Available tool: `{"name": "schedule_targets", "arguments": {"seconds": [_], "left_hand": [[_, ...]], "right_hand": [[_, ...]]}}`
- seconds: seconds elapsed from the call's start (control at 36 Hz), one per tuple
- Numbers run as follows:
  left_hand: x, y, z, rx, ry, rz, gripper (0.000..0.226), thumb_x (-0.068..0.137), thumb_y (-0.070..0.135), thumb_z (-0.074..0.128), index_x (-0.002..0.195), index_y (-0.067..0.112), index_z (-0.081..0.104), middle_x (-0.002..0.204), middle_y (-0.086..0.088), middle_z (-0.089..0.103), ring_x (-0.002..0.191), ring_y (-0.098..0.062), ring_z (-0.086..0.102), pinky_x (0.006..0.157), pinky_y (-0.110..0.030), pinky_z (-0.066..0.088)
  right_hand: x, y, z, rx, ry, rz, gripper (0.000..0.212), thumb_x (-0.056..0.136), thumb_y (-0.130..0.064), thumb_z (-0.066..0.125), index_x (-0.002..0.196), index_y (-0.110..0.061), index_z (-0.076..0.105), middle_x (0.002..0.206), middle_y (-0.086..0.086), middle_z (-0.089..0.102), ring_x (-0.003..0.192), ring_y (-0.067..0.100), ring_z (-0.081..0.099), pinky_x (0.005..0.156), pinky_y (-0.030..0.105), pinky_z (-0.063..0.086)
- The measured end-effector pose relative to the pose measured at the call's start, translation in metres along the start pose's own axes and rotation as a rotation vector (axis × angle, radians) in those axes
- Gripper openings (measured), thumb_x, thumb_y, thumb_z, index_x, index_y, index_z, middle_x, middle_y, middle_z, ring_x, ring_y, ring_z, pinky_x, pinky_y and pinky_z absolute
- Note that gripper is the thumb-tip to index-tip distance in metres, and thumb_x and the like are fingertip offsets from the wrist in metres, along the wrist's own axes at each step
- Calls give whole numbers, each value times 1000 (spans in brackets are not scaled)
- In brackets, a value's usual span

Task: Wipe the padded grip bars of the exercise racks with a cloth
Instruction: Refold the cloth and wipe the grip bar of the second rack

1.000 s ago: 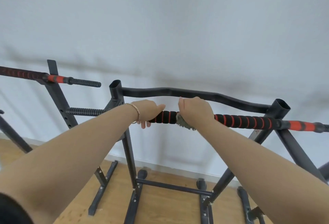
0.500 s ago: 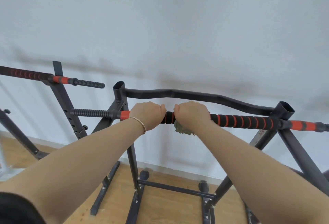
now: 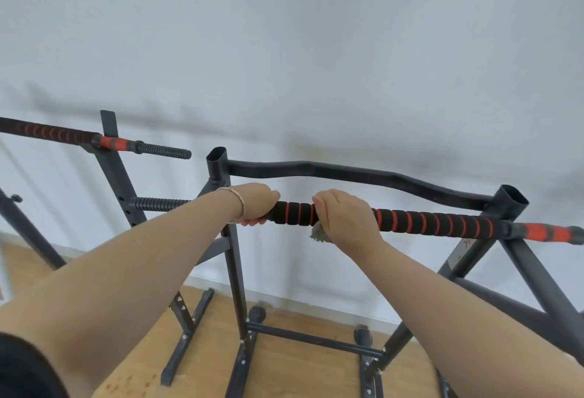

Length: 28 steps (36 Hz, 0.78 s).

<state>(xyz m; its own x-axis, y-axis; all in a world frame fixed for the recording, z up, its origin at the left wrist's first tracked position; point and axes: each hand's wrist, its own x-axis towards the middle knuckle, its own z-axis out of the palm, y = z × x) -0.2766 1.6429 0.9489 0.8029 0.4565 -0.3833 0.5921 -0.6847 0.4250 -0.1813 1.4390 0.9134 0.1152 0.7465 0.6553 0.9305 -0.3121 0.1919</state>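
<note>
**Both hands clasped on the padded grip bar (image 3: 426, 222)**

Curled over the bar from above, the right hand (image 3: 343, 217) is closed on a cloth (image 3: 319, 235). Only a pale, frayed corner of it is seen, hanging below the heel of the hand. The rest is hidden and is probably pressed between palm and foam. Whether it goes all the way round the bar cannot be told.

The left hand (image 3: 257, 203) is wrapped round the same bar just to the left, with its fingertips seen curling underneath. A thin bracelet (image 3: 240, 205) is worn at that wrist. Between the two hands a short stretch of black foam with red rings is left exposed.

The bar is laid across the two dark uprights of the near rack (image 3: 235, 271), and its red-banded end juts past the right upright. Behind it, the open-topped uprights are joined by a wavy black crossbar (image 3: 347, 173). A second rack (image 3: 113, 173) is seen at the left, with its own ringed bar set higher. Both racks are stood on a wooden floor (image 3: 284, 366) against a pale wall (image 3: 284, 50).
</note>
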Motion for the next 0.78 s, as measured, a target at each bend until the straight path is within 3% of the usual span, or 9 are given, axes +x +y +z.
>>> {"name": "schedule_targets", "arguments": {"seconds": [0.11,0.17,0.22,0.28,0.39,0.44,0.58,0.67,0.78], "left_hand": [[0,2,-1,-35,-16,1,43,90,31,30,65,8,56,44,-1,53,36,-17,42,42,-20,36],[-1,1,1,-10,13,18,42,91,29,30,66,8,56,50,-3,55,41,-20,45,48,-23,39],[-2,-1,3,106,57,81,37,92,24,30,68,10,55,55,-2,58,45,-20,48,53,-25,42],[-5,-2,3,257,104,130,30,93,18,31,73,13,52,61,-1,59,47,-18,50,55,-26,41],[-8,-1,2,379,106,162,24,92,12,34,76,14,51,66,-2,60,49,-17,51,56,-26,41],[-7,0,0,363,97,160,27,92,15,33,75,13,53,63,-2,59,49,-18,50,57,-26,42],[-10,-1,1,603,144,238,13,89,10,44,78,15,43,70,-1,58,55,-18,55,55,-29,45],[-13,-9,11,824,327,332,16,88,11,52,95,14,39,70,1,46,66,-23,54,52,-32,38],[-13,-20,24,896,497,357,43,86,17,55,126,12,40,62,1,38,52,-21,45,43,-27,25]], "right_hand": [[10,-9,0,26,26,53,34,59,-4,87,85,0,66,68,9,61,51,25,56,40,27,43],[16,-12,-2,-41,-50,118,26,72,-8,80,93,-1,66,72,8,61,55,23,57,41,29,44],[21,-16,-1,-156,-295,193,35,99,-29,37,118,-9,59,93,4,61,74,21,58,55,33,44],[21,-20,-1,-196,-414,271,64,96,-46,3,128,-15,50,98,1,57,79,22,55,63,34,40],[19,-20,-5,23,-268,429,75,89,-73,27,135,-16,45,105,-3,58,92,23,56,80,39,45],[17,-13,-6,161,-247,455,71,88,-73,34,128,-16,49,106,-5,58,89,22,59,74,36,47],[7,-6,-5,70,-291,260,52,93,-66,35,98,-18,55,83,-7,59,65,19,57,54,29,38],[9,-8,-5,-122,-323,204,59,96,-55,14,98,-14,56,73,-2,50,56,22,48,49,29,29],[24,-2,2,-236,-510,128,13,100,-22,42,101,-13,51,69,0,40,60,25,49,49,29,33]]}}
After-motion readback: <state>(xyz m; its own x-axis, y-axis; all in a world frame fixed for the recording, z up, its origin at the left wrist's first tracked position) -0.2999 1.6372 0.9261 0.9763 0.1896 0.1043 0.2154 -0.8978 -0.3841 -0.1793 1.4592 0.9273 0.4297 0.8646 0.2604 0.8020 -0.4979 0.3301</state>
